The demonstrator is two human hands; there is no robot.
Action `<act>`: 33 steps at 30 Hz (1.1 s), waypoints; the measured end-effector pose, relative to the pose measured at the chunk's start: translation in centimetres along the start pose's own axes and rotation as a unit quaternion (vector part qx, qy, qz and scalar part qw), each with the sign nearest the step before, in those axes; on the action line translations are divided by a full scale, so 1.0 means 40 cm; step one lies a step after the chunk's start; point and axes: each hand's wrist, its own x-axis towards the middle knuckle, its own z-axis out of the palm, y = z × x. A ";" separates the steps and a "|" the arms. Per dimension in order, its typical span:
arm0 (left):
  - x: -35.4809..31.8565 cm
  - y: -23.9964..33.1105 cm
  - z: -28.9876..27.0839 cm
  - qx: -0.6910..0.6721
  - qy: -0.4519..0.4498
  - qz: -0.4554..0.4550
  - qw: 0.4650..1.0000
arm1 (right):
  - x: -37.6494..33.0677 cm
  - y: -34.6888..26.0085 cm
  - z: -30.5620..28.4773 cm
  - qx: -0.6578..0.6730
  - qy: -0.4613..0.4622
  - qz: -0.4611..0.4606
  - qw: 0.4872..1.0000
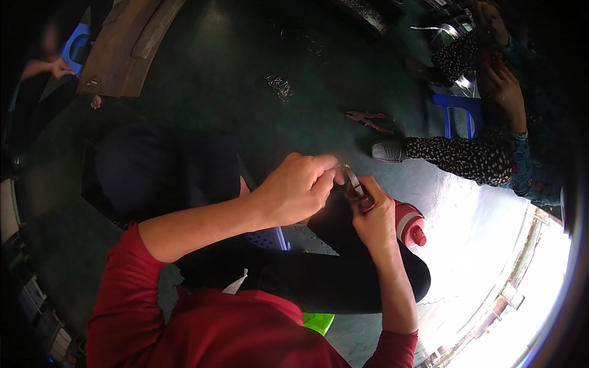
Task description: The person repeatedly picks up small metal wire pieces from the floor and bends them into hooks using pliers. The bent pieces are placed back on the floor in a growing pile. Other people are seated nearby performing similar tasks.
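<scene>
My left hand [296, 187] is closed in a pinch at the middle of the view, its fingertips blurred. What it pinches is too small and smeared to name. Just right of it, my right hand [375, 216] is wrapped round a pair of pliers [353, 178], whose silvery metal end points up toward the left fingertips. The handles are mostly hidden in my palm. Both hands are held above my dark-trousered legs [288, 276], and the pliers' tip is very close to the left fingers.
A red bottle [410, 224] with a pale band sits beside my right wrist. Red-handled pliers [370, 120] and a pile of thin wire pieces [280, 88] lie on the dark green floor. Co-workers sit at right and upper left, near blue stools [460, 110] and a wooden bench [119, 55].
</scene>
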 end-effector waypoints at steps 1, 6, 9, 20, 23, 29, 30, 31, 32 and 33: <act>0.000 0.000 0.002 -0.004 0.001 -0.001 1.000 | 0.000 0.001 0.002 -0.002 0.008 -0.003 1.000; -0.004 0.000 0.009 -0.022 0.007 -0.002 1.000 | -0.004 0.001 0.008 -0.028 0.026 -0.005 0.999; 0.013 -0.004 -0.005 -0.013 -0.001 0.006 1.000 | 0.004 0.003 -0.002 -0.012 0.007 -0.014 1.000; 0.048 0.000 -0.038 -0.263 0.057 0.006 0.963 | -0.003 -0.045 -0.048 0.436 -0.300 0.165 0.832; 0.050 0.004 -0.018 -0.267 0.077 0.057 0.959 | -0.003 -0.058 -0.053 0.496 -0.335 0.187 0.779; 0.051 0.003 -0.003 -0.245 0.076 0.128 0.958 | 0.007 -0.075 -0.059 0.550 -0.378 0.177 0.723; 0.051 0.001 -0.002 -0.241 0.077 0.138 0.958 | 0.007 -0.076 -0.061 0.554 -0.382 0.178 0.718; 0.051 -0.001 -0.001 -0.237 0.078 0.147 0.957 | 0.007 -0.077 -0.061 0.555 -0.382 0.178 0.717; 0.052 -0.003 -0.001 -0.232 0.077 0.154 0.957 | 0.007 -0.077 -0.062 0.556 -0.383 0.179 0.716; 0.052 -0.005 -0.001 -0.228 0.077 0.161 0.957 | 0.008 -0.077 -0.062 0.557 -0.384 0.179 0.714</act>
